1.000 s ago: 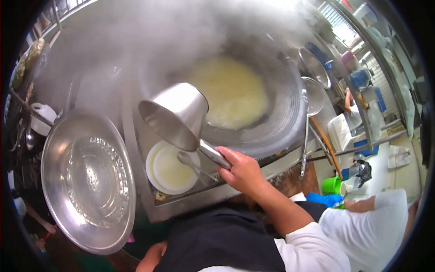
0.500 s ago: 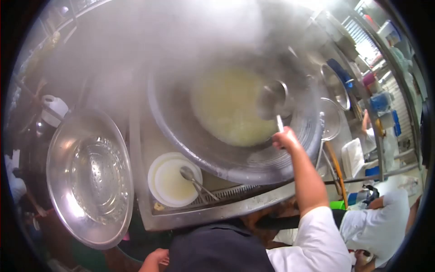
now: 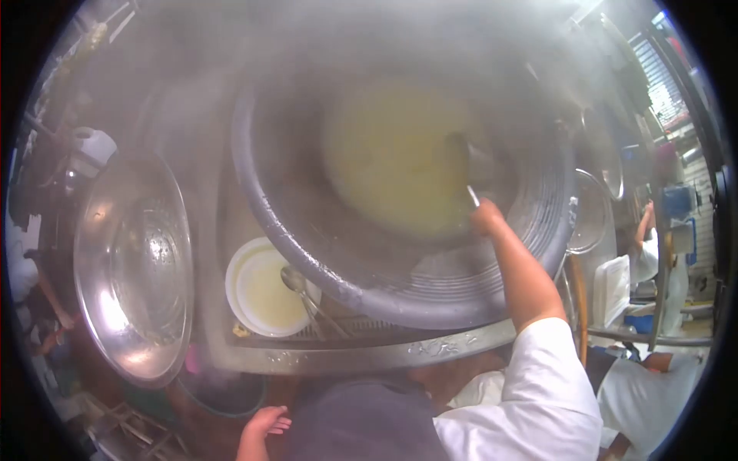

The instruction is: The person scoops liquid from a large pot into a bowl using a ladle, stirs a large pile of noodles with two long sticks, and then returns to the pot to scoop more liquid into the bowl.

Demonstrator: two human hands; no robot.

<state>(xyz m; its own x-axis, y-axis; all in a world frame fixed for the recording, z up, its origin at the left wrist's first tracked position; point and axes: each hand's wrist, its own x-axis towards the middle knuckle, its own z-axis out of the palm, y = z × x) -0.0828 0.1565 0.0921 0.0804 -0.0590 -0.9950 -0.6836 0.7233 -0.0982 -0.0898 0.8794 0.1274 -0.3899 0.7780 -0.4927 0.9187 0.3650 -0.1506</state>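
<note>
A large dark wok point(image 3: 361, 296) holds pale yellow-green liquid point(image 3: 392, 161), partly veiled by steam. My right hand point(image 3: 486, 217) is closed round the handle of a ladle point(image 3: 473, 197), over the right part of the wok. The ladle's bowl is blurred by steam at the liquid's right edge. Down at the bottom left, beside my dark apron, my left hand point(image 3: 269, 421) hangs with its fingers apart and nothing in it. A white bowl point(image 3: 265, 300) with yellowish liquid and a metal spoon point(image 3: 296, 281) stands near the wok's lower left rim.
A big metal basin point(image 3: 150, 269) is on the left, with a white jug point(image 3: 95, 144) behind it. The metal counter edge point(image 3: 369, 356) runs before me. White trays point(image 3: 612, 290) stand right. Other people point(image 3: 649, 396) are at the lower right and far left.
The view has shifted slightly and steam is thicker over the wok. The ladle's bowl has gone from clearly visible to partly hidden at the liquid. My left hand shows more fully.
</note>
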